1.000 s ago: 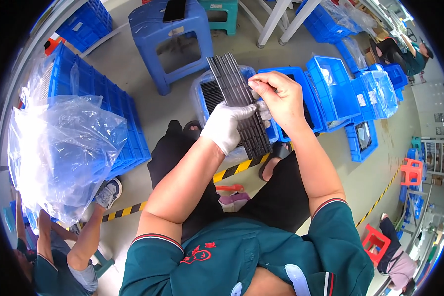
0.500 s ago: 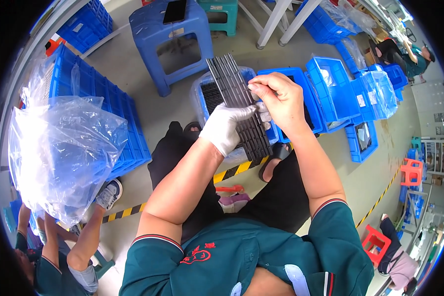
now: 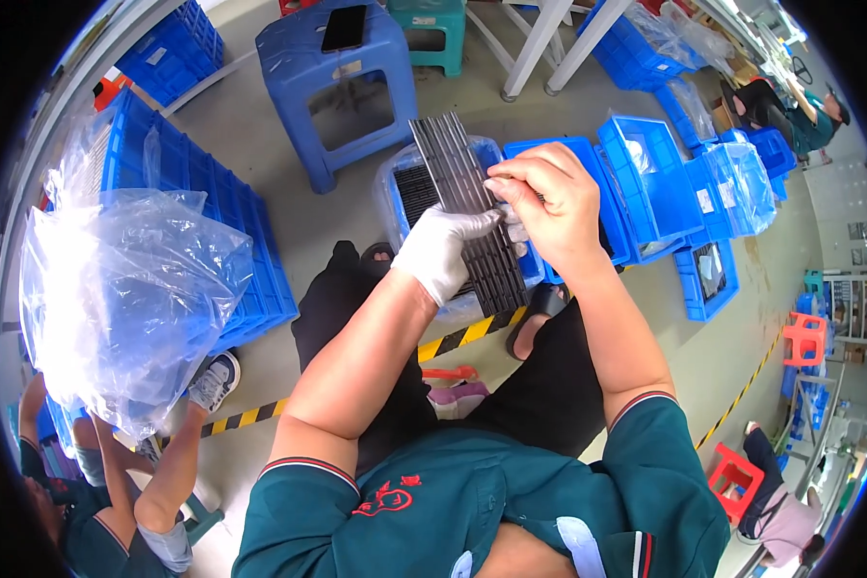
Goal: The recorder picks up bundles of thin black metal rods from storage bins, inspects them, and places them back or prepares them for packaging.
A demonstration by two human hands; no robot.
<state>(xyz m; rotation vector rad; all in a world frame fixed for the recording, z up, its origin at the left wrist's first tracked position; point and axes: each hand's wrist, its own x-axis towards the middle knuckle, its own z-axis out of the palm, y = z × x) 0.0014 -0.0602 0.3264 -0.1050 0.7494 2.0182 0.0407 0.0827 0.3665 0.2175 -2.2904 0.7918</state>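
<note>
My left hand (image 3: 437, 252), in a white glove, is wrapped round a flat row of long, dark, ribbed strips (image 3: 450, 159). Its thumb lies across the near face, and white fingertips show past the right edge. The strips stand at a slant over a plastic-lined blue bin (image 3: 389, 183) holding more dark ribbed pieces. My right hand (image 3: 557, 204) is bare, with thumb and forefinger pinched together at the strips' right edge. Whatever lies between those fingertips is too small to make out.
To the right stand blue crates (image 3: 645, 173), some with plastic bags. A blue stool (image 3: 332, 58) bearing a dark phone (image 3: 344, 28) stands ahead. At left, clear plastic sheeting (image 3: 135, 289) drapes a large blue crate (image 3: 202, 183); a seated co-worker is below it. Striped tape (image 3: 462, 335) crosses the floor.
The strips have turned slightly in my left hand's grip, their top edge shifting a little right. My right hand has moved slightly right. The co-worker at lower left has shifted their arms.
</note>
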